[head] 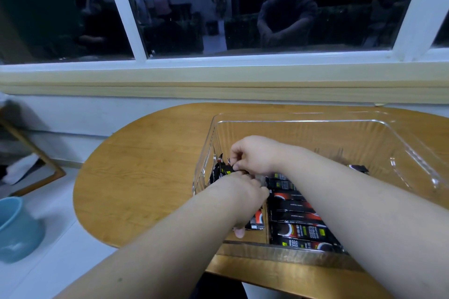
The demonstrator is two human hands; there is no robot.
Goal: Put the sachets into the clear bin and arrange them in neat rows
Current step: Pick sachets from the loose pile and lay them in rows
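Observation:
A clear bin (401, 133) stands on the wooden table (150, 165). Both my hands are inside its left part. My right hand (252, 155) pinches the end of a black sachet (224, 171) near the bin's left wall. My left hand (245, 199) lies just below it, palm down, fingers curled over a stack of black-and-red sachets (257, 222), thumb at the near end. To the right, several black sachets (301, 223) lie flat in a neat row along the bin's floor. One more sachet (359, 168) shows beyond my right forearm.
The table is rounded at its left end and stands against a wall under a window sill (218, 82). A blue pot (17, 228) sits on the floor at the lower left. A wooden frame (41, 160) leans at the far left.

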